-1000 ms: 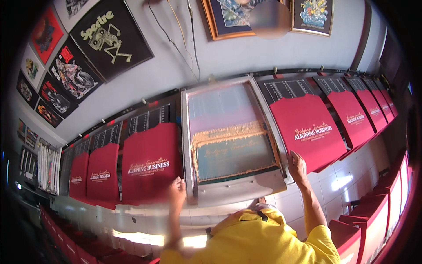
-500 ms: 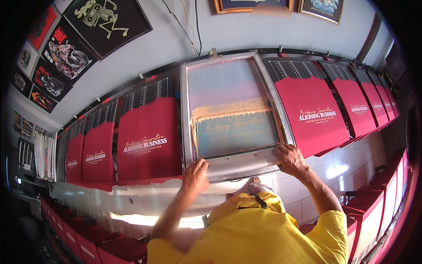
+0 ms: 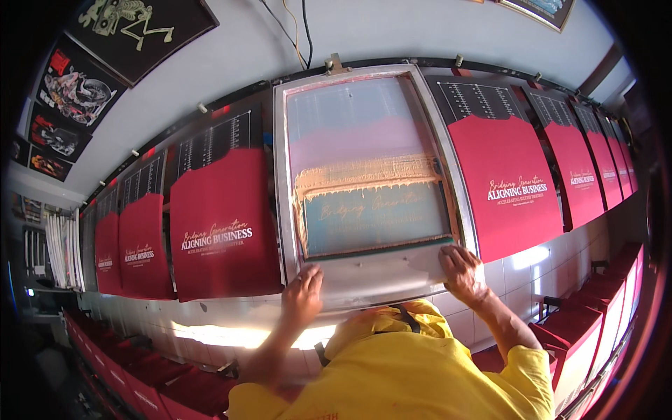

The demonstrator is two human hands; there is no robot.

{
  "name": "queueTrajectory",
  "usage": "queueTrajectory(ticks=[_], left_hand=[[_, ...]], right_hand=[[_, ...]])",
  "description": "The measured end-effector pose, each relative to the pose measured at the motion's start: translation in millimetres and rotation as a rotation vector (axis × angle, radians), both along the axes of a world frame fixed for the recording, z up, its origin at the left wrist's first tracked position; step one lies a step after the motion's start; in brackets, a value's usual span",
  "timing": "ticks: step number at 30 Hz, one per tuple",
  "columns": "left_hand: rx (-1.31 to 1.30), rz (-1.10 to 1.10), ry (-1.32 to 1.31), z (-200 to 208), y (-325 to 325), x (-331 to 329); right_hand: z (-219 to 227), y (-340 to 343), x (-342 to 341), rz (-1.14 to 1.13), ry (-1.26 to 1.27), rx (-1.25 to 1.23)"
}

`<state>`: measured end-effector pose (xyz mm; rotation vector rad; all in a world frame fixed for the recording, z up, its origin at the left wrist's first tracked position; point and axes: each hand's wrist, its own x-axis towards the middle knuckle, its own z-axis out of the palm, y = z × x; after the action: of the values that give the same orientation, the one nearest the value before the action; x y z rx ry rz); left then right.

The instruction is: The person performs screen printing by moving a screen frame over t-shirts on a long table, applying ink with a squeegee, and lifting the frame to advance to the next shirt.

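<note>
A screen-printing frame (image 3: 281,140) with a pale metal border lies over the middle of a row of shirt boards. Orange-tan ink (image 3: 371,175) forms a ragged band across its mesh, and faint lettering shows in the teal area (image 3: 378,220) below. At the near end rests a wide grey squeegee (image 3: 378,273) with a dark green blade edge. My left hand (image 3: 303,292) closes on its left end. My right hand (image 3: 462,275) grips the right end, fingers bent over the top. What lies beneath the squeegee is hidden.
Red shirts (image 3: 222,203) with white and gold print lie on black boards to the left; more red shirts (image 3: 507,168) lie to the right. A metal clamp (image 3: 337,64) stands at the frame's far end. Red fabric-covered boards (image 3: 584,329) line the row behind me.
My body and view have come nearer to the frame, and the floor strip between has narrowed. Both hands and the squeegee appear slightly lower in view, the grip unchanged.
</note>
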<state>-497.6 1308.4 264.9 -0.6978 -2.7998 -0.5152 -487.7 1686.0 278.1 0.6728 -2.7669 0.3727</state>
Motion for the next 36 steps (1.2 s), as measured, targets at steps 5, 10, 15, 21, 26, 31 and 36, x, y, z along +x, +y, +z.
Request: queueTrajectory(ticks=[5, 10, 15, 21, 26, 31, 36], left_hand=[[-0.067, 0.018, -0.039, 0.1, 2.8, -83.1], [-0.039, -0.004, -0.094, 21.9, 5.3, -163.3], [-0.076, 0.019, -0.161, 41.0, 7.1, -173.3], [-0.003, 0.004, -0.122, 49.2, 1.0, -97.1], [-0.020, 0.030, -0.114, 40.6, 3.4, -6.3], [-0.049, 0.056, -0.223, 17.0, 5.8, 36.0], [-0.100, -0.052, -0.252, 4.0, -0.4, 53.0]], right_hand=[[-9.0, 3.9, -87.0, -0.001, 0.068, -0.008], [-1.8, 11.0, -167.4, 0.023, 0.031, -0.009], [5.0, 17.1, -179.6, -0.027, -0.134, 0.042], [23.1, 17.5, -98.8, 0.007, -0.015, -0.087], [19.8, 8.8, -13.7, -0.004, 0.002, -0.098], [0.8, 3.2, 30.7, 0.013, 0.032, -0.013], [-4.6, 0.0, 55.1, 0.004, -0.095, 0.034]])
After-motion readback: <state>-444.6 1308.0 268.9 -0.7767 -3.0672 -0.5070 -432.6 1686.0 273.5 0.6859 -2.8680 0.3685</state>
